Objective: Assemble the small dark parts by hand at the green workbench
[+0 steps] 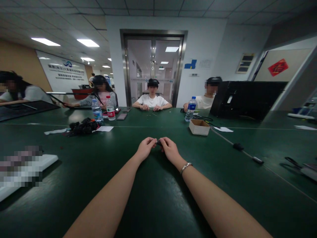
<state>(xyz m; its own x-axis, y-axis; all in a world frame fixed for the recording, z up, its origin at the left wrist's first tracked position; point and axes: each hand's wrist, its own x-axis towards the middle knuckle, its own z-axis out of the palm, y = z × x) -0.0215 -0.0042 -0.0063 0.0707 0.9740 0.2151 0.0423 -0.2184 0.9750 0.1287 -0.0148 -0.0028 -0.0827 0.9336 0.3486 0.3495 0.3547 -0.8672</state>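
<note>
Both hands meet over the middle of the green table (pixel 123 175), arms stretched forward. Between the fingertips is a small dark object (pixel 158 142), too small and too covered by the fingers to name; its left end looks paler. My left hand (pixel 146 147) pinches that left end between thumb and fingers. On the other side, my right hand (pixel 169 148) closes thumb and fingers around the darker part. A silver bracelet (pixel 186 168) circles my right wrist.
An open cardboard box (pixel 199 128) stands ahead on the right, by a water bottle (pixel 190 109). Two bottles and a black bundle (pixel 83 127) lie ahead left. A black monitor (pixel 247 99) stands at right, with a cable (pixel 224 138) nearby. Several people sit across the table.
</note>
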